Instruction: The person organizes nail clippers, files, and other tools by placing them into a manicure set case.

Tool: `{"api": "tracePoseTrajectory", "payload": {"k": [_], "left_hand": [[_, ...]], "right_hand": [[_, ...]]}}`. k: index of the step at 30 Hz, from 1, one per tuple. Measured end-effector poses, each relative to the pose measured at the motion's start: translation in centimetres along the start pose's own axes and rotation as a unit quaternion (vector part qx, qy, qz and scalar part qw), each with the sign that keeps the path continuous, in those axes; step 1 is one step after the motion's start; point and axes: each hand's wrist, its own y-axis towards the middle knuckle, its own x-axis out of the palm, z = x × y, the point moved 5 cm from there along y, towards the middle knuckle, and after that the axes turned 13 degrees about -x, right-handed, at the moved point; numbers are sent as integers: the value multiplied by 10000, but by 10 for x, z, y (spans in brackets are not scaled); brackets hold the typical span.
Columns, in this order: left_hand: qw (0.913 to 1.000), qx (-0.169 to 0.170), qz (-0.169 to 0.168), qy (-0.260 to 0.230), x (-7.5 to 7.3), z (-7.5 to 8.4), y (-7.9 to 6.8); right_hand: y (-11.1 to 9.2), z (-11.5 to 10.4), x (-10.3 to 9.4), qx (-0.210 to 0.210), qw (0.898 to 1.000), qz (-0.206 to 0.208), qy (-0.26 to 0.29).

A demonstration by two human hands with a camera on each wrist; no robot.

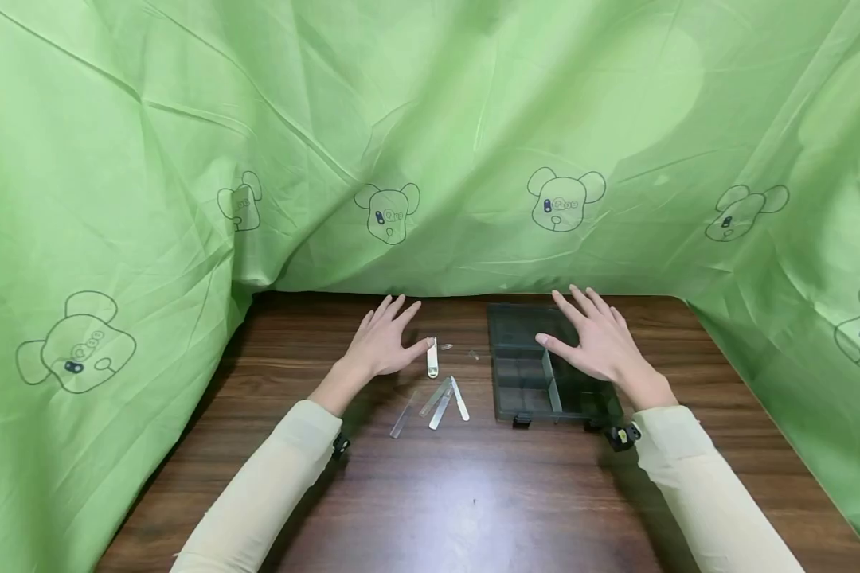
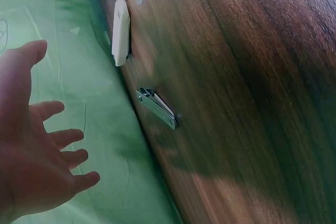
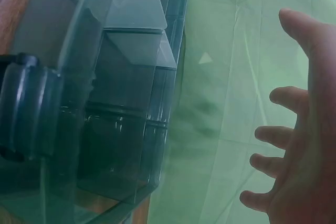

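Observation:
My left hand (image 1: 385,341) hovers over the table with fingers spread and nothing in it. Just right of its thumb lies a white nail clipper (image 1: 432,360). The left wrist view shows that white clipper (image 2: 121,32) and a smaller metal nail clipper (image 2: 156,107) on the wood; in the head view the smaller one is hidden. My right hand (image 1: 598,342), also spread and holding nothing, is above a dark translucent compartment box (image 1: 519,370) and covers part of it. Its lid looks closed, with latches (image 1: 521,422) on the near side. Dividers (image 3: 134,28) show through its wall.
Several thin flat strips, some clear and one white-handled like a nail file (image 1: 460,399), lie between the hands. Small clear pieces (image 1: 474,355) lie left of the box. A green curtain (image 1: 466,239) hangs along the back and sides of the brown wooden table (image 1: 416,509).

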Motion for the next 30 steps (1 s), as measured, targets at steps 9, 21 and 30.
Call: {"api": "tracePoseTrajectory", "payload": {"k": [9,21,30], "left_hand": [[10000,72,-41,-17,0,4,3],[9979,595,-179,-194,13,35,8],[9921,1124,-554,-105,39,78,16]], "right_hand": [[-5,1,-3,-68,9999,133,61],[-27,15,-10,-143,9980,427,441],[-56,43,0,180,9848,657,1600]]}}
